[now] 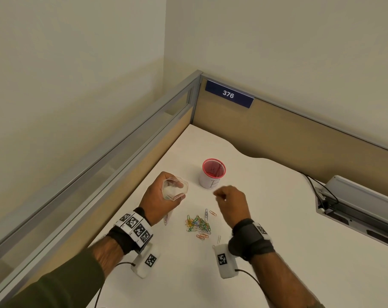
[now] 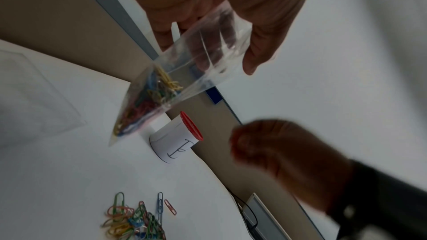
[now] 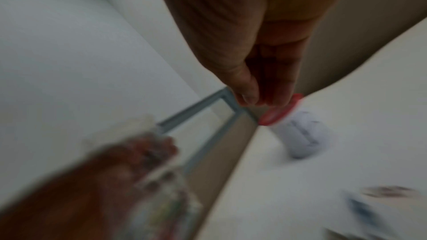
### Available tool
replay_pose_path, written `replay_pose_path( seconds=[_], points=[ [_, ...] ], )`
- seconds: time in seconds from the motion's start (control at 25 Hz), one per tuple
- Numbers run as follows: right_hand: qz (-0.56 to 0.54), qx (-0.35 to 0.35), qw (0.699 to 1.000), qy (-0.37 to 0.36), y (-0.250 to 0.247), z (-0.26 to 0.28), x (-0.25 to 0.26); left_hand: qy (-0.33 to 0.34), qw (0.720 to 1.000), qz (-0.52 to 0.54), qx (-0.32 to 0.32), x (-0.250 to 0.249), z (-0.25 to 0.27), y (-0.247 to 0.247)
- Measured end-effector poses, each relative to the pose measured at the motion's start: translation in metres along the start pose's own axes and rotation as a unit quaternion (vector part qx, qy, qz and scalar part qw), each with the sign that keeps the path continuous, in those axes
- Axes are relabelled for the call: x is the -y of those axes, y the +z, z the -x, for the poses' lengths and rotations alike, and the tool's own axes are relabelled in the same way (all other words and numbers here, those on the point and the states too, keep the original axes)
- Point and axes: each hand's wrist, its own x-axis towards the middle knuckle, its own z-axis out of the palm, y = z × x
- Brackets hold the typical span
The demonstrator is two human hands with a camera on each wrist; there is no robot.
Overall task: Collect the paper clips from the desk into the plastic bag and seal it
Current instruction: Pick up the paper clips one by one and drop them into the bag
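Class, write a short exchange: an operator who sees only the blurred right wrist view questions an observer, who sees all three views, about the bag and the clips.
Operator: My picture is smeared. Is the bag's mouth open?
Observer: Yes. In the head view the left hand grips the plastic bag with its mouth spread open, facing up.
Operator: Are any clips left on the desk?
Observer: Yes. A loose pile of paper clips lies on the desk, on the person's side of the red-rimmed cup.
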Motion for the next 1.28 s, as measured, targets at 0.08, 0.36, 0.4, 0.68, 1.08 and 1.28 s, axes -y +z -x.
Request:
replay_pose_path(
  seconds=[0.08,0.36,0.4,0.68,1.08,1.28],
  points=[
    [0.065,0.064,0.993,0.08,0.023,0.001,-0.044,-0.001,1.0,0.004,-0.006,0.003,0.001,-0.005],
    [0.137,0.188,0.972,0.044,0.07,-0.004,-0.059,-0.017,1.0,-0.012,-0.013,0.004,0.002,-0.013],
    [0.155,0.195,0.968,0.021,0.073,-0.003,-0.056,-0.016,1.0,-0.011,-0.015,0.003,0.002,-0.013],
    [0.124,0.197,0.972,-0.041,0.075,0.031,-0.063,-0.018,1.0,-0.007,-0.017,0.001,-0.001,-0.013],
    [0.102,0.166,0.976,0.1,0.068,0.076,-0.081,-0.019,1.0,0.013,-0.009,0.005,0.002,-0.003],
    [0.08,0.129,0.982,0.115,0.083,0.044,-0.057,-0.019,1.0,0.009,-0.004,0.003,0.001,-0.006]
  ],
)
